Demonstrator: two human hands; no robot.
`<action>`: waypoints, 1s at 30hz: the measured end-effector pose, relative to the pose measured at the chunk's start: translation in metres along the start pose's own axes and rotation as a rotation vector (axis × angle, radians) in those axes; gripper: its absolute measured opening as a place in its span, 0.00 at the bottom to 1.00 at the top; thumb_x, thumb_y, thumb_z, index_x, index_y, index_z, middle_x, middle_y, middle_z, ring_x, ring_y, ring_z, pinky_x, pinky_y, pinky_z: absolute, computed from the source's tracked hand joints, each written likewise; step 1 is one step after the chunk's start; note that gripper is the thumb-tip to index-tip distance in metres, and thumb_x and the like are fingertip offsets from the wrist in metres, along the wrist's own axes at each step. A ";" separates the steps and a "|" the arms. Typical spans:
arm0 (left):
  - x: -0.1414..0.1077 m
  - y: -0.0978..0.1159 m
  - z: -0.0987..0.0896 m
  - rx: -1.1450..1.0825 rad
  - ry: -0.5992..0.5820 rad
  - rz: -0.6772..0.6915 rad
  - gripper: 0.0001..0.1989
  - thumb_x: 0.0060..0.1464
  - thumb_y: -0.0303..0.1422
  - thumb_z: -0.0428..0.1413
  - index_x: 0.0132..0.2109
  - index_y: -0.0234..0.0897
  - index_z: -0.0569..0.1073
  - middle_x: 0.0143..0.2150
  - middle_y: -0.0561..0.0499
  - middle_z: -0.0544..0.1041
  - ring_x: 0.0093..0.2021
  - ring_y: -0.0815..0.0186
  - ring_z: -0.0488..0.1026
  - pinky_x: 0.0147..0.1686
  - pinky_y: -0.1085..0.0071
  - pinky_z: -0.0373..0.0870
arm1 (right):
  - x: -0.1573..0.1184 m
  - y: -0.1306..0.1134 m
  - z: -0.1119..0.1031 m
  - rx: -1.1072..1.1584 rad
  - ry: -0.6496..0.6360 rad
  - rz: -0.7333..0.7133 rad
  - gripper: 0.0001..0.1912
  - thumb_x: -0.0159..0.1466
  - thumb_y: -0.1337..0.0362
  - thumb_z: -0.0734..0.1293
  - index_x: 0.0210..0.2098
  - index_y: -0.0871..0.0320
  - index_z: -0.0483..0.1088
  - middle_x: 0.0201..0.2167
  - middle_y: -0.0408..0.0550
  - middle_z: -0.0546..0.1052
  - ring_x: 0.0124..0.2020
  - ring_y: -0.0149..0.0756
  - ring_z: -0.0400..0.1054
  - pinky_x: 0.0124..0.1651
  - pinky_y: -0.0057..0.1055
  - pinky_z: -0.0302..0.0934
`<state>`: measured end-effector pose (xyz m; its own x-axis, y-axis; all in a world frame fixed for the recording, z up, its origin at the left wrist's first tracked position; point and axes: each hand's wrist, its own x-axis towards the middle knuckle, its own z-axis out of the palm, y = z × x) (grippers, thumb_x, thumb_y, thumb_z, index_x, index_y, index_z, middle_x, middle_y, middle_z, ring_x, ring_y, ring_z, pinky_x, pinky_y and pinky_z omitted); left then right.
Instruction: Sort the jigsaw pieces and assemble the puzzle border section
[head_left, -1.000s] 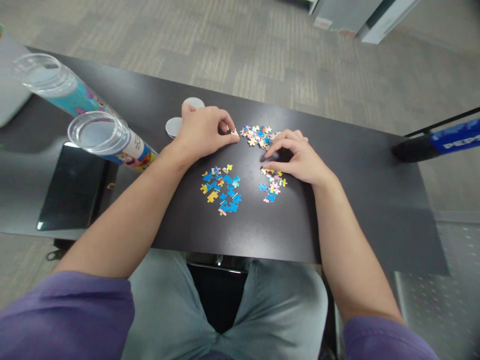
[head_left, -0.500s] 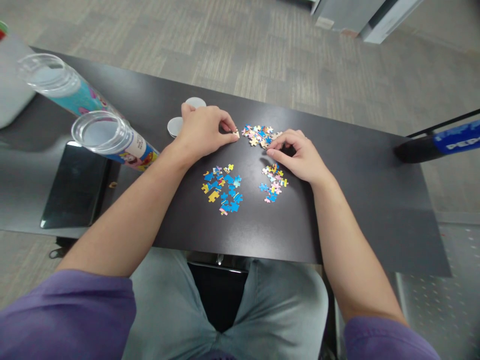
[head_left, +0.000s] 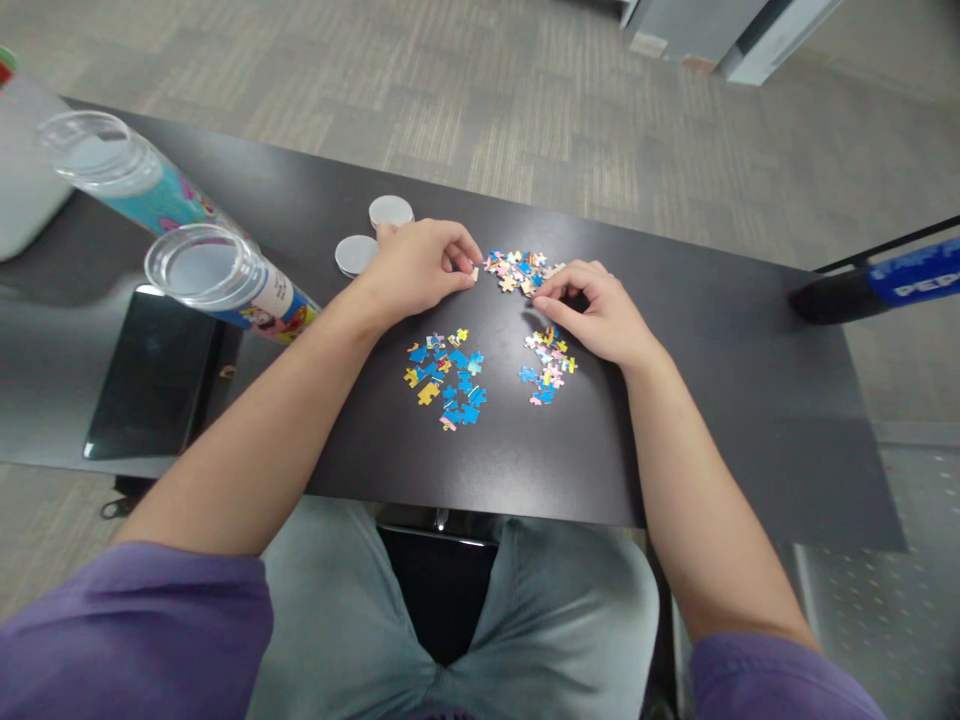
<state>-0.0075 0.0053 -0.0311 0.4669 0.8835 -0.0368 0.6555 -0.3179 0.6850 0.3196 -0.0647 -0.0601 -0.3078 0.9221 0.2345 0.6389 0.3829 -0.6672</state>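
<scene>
My left hand (head_left: pixel 429 262) pinches a small pale puzzle piece (head_left: pixel 475 272) between thumb and fingers, just left of the far pile of mixed pieces (head_left: pixel 516 270). At that pile's right edge is my right hand (head_left: pixel 592 305), its thumb and fingertips drawn together; what they hold, if anything, is too small to make out. Closer to me on the left lies a group of mostly blue and yellow pieces (head_left: pixel 450 378). A smaller group of pink, blue and yellow pieces (head_left: pixel 550 370) lies below my right hand.
Two clear-topped tubes (head_left: pixel 232 285) stand on the dark table (head_left: pixel 540 460) at left, beside a black glossy device (head_left: pixel 150 375). Two round lids (head_left: pixel 391 211) lie beyond my left hand. A blue-labelled bottle (head_left: pixel 862 293) is at the right edge.
My left hand has shifted slightly, uncovering more of the round lids, and its fingers have curled in around the piece. My right hand has barely moved.
</scene>
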 end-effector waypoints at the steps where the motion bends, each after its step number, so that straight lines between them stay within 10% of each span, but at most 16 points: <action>1: -0.001 0.004 0.000 0.025 -0.002 -0.015 0.09 0.69 0.36 0.73 0.54 0.48 0.94 0.50 0.53 0.96 0.54 0.49 0.90 0.81 0.36 0.63 | 0.000 0.001 0.000 0.001 0.002 -0.001 0.12 0.78 0.44 0.81 0.44 0.43 0.87 0.43 0.49 0.88 0.45 0.53 0.76 0.65 0.60 0.70; 19: 0.000 0.003 0.004 0.080 0.104 -0.028 0.07 0.67 0.39 0.79 0.47 0.47 0.90 0.45 0.54 0.92 0.53 0.48 0.87 0.80 0.28 0.55 | 0.001 0.002 0.002 0.014 0.010 0.006 0.10 0.77 0.47 0.82 0.44 0.44 0.88 0.40 0.48 0.86 0.43 0.51 0.73 0.63 0.58 0.70; 30: -0.001 0.006 0.011 -0.093 -0.016 0.199 0.17 0.59 0.34 0.82 0.54 0.49 0.92 0.47 0.53 0.94 0.46 0.54 0.88 0.62 0.47 0.79 | 0.002 0.000 0.003 0.038 0.025 -0.022 0.06 0.76 0.52 0.81 0.44 0.44 0.87 0.38 0.47 0.85 0.42 0.50 0.73 0.61 0.57 0.69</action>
<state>0.0023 -0.0015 -0.0354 0.5915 0.8007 0.0951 0.4918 -0.4518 0.7443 0.3169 -0.0633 -0.0613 -0.3034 0.9146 0.2671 0.6049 0.4015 -0.6876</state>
